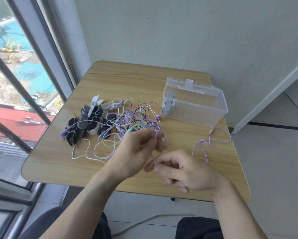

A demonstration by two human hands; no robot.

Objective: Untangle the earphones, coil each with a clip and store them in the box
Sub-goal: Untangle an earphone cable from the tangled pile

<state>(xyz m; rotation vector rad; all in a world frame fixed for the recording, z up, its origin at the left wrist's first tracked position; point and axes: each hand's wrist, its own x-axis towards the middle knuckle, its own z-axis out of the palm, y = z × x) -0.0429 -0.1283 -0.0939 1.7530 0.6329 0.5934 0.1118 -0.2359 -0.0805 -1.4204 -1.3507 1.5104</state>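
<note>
A tangle of purple, green, white and black earphone cables (pixel 127 121) lies in the middle of the wooden table (pixel 58 163). My left hand (pixel 137 149) pinches a purple cable at the tangle's near edge. My right hand (pixel 182 171) pinches the same purple cable (pixel 153 158) a little lower, close to the left hand. A loose stretch of purple cable (pixel 212 142) lies on the table to the right. The clear plastic box (pixel 196 104) stands open at the back right, with one coiled white earphone in a grey clip (pixel 169 102) inside.
A heap of black, grey, white and purple cable clips (pixel 87 119) lies left of the tangle. A window runs along the left side, a wall stands behind the table. A white cable (pixel 144 221) lies on the floor between my knees.
</note>
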